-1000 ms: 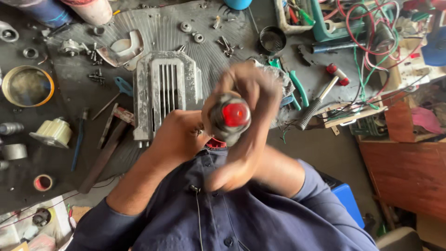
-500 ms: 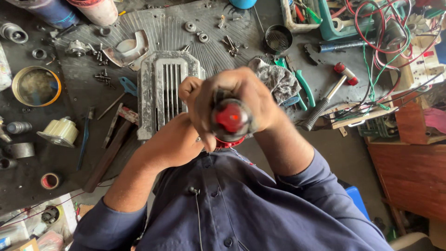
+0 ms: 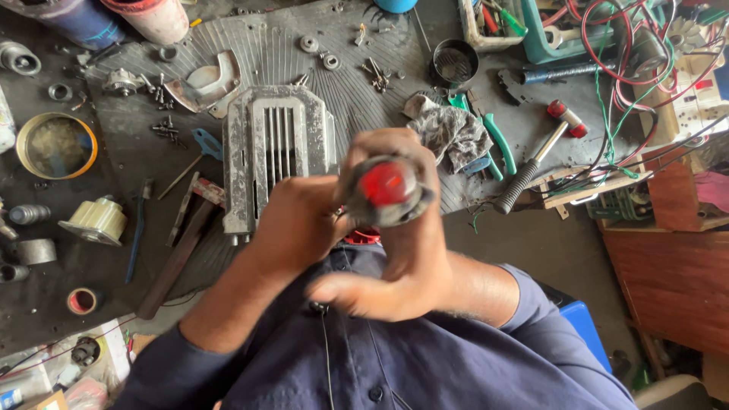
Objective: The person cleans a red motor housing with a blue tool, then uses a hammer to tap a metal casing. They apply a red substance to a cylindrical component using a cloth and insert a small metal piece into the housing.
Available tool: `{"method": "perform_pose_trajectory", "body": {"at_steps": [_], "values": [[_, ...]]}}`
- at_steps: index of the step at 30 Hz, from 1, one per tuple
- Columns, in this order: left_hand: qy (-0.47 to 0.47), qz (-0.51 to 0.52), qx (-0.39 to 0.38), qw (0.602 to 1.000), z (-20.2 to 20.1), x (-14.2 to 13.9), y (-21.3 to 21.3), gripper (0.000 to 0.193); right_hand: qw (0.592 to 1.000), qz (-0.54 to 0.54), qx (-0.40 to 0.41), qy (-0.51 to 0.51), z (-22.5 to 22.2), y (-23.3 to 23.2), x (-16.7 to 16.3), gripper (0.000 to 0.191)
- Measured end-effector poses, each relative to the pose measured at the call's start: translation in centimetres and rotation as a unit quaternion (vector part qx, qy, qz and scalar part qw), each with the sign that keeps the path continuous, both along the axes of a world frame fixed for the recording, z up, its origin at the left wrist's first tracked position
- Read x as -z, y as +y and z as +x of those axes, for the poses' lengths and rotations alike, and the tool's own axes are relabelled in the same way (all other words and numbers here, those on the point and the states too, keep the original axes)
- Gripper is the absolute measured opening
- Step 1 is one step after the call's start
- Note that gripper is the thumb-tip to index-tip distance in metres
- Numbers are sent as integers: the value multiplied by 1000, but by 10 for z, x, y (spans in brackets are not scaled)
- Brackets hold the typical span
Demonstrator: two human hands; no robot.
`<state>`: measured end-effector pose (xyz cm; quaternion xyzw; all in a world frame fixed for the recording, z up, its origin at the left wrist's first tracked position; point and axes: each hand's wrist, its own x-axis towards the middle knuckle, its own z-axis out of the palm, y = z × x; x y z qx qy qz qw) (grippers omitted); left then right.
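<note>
Right hand (image 3: 402, 250) motion-blurred at centre frame; finger outlines smeared, grip unclear. Red-capped tool handle (image 3: 387, 186) blurred too, shaft and tip hidden behind hands. Left hand (image 3: 296, 224) partly covered by handle, fingertips not visible. Small red part (image 3: 363, 237) below handle mostly hidden, kind unclear. Grey finned housing (image 3: 277, 148) lower right corner covered by left hand. Blue container (image 3: 395, 4) cut off by top edge. Red-rimmed bucket (image 3: 152, 17) cut off at upper left. Screws and washers (image 3: 163, 127) too small to tell apart.

Both hands, right hand (image 3: 402, 250) and left hand (image 3: 296, 224), grip a red-capped tool handle (image 3: 386, 188) above the cluttered counter (image 3: 114, 163), near a grey metal casing (image 3: 277, 152).
</note>
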<state>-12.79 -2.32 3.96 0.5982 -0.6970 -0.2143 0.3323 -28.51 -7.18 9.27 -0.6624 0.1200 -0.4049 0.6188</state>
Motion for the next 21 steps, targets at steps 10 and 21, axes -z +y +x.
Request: {"method": "perform_pose_trajectory", "body": {"at_steps": [10,21], "values": [[-24,10,114,993,22,22,1,16,961,-163,-218,52,9,-80,-1,64],[28,19,32,999,2,4,13,13,981,-140,-94,99,-19,-63,35,20]]}}
